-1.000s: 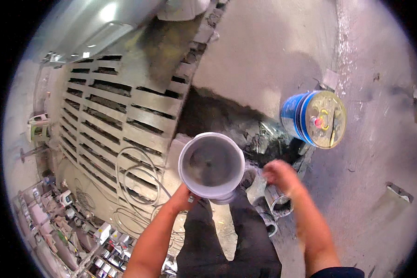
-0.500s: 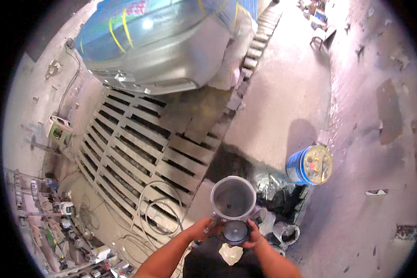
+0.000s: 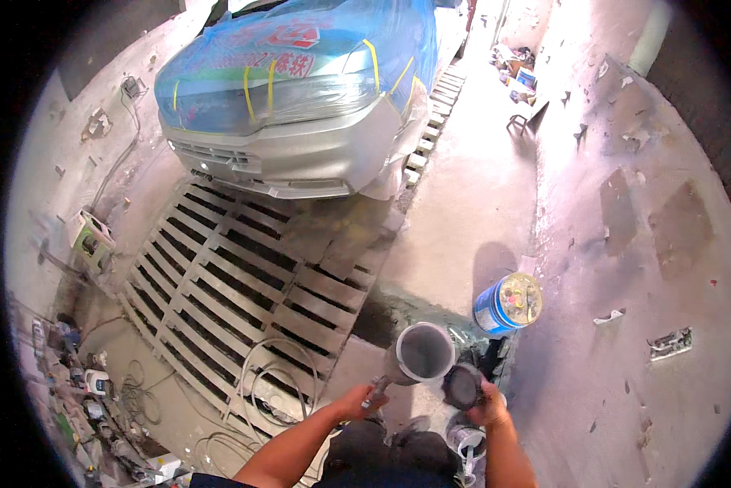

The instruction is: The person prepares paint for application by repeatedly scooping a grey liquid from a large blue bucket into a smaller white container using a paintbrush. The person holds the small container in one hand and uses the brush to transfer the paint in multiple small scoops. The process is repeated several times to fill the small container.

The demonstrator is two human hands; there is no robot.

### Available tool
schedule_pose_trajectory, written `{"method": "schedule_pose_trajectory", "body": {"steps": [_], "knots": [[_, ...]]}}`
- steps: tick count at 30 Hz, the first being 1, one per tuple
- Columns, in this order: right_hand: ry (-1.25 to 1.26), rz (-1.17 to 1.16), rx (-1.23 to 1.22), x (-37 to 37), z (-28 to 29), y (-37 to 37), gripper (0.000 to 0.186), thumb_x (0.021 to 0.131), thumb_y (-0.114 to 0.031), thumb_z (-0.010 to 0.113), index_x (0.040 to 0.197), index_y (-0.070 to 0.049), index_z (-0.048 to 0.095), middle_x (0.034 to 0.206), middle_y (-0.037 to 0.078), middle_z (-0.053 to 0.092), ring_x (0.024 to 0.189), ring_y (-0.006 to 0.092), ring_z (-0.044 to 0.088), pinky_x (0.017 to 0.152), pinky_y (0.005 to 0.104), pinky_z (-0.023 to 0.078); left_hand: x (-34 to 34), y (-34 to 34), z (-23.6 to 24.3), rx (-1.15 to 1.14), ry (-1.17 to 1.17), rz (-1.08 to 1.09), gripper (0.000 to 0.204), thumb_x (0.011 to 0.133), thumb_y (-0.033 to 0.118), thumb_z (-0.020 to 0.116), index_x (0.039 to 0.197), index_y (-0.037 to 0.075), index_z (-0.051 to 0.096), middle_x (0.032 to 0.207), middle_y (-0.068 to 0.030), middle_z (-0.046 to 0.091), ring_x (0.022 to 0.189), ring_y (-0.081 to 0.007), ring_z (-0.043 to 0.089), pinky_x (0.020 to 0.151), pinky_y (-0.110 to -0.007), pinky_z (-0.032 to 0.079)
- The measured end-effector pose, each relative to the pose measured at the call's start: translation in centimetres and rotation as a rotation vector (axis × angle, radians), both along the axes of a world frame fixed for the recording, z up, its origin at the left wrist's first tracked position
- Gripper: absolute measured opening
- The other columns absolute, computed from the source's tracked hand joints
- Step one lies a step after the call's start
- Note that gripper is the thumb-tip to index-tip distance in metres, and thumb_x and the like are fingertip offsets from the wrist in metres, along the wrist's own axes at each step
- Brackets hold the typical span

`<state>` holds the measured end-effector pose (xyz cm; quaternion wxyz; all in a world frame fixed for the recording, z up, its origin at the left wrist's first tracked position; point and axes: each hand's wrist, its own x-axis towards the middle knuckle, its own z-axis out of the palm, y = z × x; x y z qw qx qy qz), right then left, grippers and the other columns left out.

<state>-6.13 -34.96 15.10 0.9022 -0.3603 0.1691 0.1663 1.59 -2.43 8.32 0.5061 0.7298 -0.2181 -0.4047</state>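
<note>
My left hand [image 3: 361, 403] is closed around a small metal object that looks like the handle of a spray gun [image 3: 374, 392]. Next to it is a wide round grey cup [image 3: 426, 352], its mouth uncovered and its inside dark. It seems joined to the spray gun, but I cannot see the joint. Lower and to the right, my right hand [image 3: 487, 407] grips a dark round lid [image 3: 463, 385] by its right edge, tilted and apart from the cup. Below that hand stands a clear tub [image 3: 468, 442] with a pale stick in it.
A silver car [image 3: 300, 154] under blue plastic film [image 3: 300, 81] stands ahead on a slatted floor grate [image 3: 219, 268]. A blue bucket [image 3: 489, 313] stands on the right. A coiled hose [image 3: 282, 342] lies at the left. Clutter [image 3: 81, 407] fills the lower left, and a stained wall [image 3: 617, 268] runs along the right.
My hands have parted: the right one has moved right with the lid, which was just below the cup. The view has tilted up, showing more of the car.
</note>
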Motion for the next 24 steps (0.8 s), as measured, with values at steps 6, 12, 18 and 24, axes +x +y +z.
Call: {"method": "schedule_pose_trajectory", "body": {"steps": [6,12,18,24], "knots": [[-0.352,-0.058,-0.683,0.4,12.6,-0.1,0.093,0.065,-0.021,0.073,0.144,-0.005,0.027,0.141,0.015,0.035,0.130,0.0287,0.036,0.108,0.0402,0.029,-3.3,-1.9,2.9,0.189,-0.032,0.090,0.031,0.087,0.032,0.065,0.093,0.002,0.066,0.082,-0.0147,0.068,0.075,-0.0238,0.064,0.070,-0.039,0.048],[-0.615,0.142,-1.492,-4.3,19.4,1.2,0.090,0.062,-0.018,0.076,0.140,-0.003,0.033,0.135,0.024,0.037,0.128,0.0378,0.037,0.107,0.0395,0.032,-8.0,-5.9,4.3,0.237,-0.226,0.017,0.035,0.088,0.036,0.063,0.088,0.001,0.064,0.074,-0.0154,0.065,0.069,-0.0240,0.060,0.067,-0.040,0.047],[-0.670,0.279,-1.544,-11.8,20.7,-0.2,0.088,0.061,-0.015,0.075,0.139,-0.007,0.036,0.139,0.026,0.033,0.130,0.0414,0.035,0.108,0.0417,0.032,-13.3,-7.2,4.1,0.206,-0.151,-0.087,0.039,0.087,0.039,0.063,0.086,-0.001,0.062,0.071,-0.0163,0.062,0.066,-0.0200,0.056,0.065,-0.040,0.045],[-0.854,0.604,-1.530,-16.1,23.0,-2.7,0.089,0.061,-0.008,0.075,0.141,-0.012,0.037,0.147,0.022,0.026,0.138,0.0386,0.023,0.112,0.0438,0.026,-17.2,-7.1,6.0,0.124,-0.150,-0.216,0.042,0.088,0.043,0.061,0.086,0.001,0.063,0.076,-0.0228,0.061,0.069,-0.0320,0.060,0.068,-0.042,0.046]]}}
